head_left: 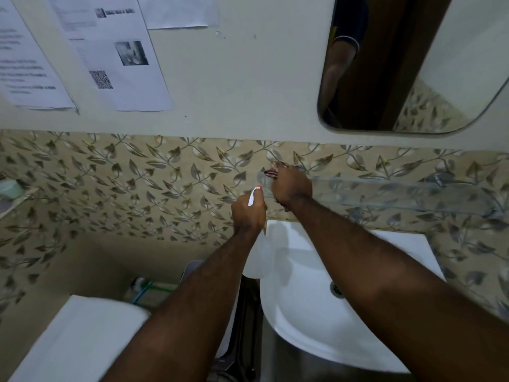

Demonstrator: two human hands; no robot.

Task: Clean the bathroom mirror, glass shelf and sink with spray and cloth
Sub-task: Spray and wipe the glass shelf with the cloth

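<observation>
From the head camera, the left hand (249, 209) is closed around the neck of a white spray bottle (257, 255), whose nozzle (254, 193) points up and away toward the left end of the glass shelf (399, 193). The bottle's long axis runs near to far, body hanging over the near-left rim of the white sink (316, 312). The right hand (292, 186) is pressed on the shelf's left end, fingers curled over a striped cloth (271, 172) (only a scrap of it shows). The shelf's long axis runs left to right along the leaf-patterned wall, below the mirror (413, 64).

This looks like the shelf-wiping step. To do it well, I would spray lightly just ahead of the cloth, then draw the cloth rightward along the glass in one even pass, keeping pressure gentle near the unsupported front edge.
</observation>
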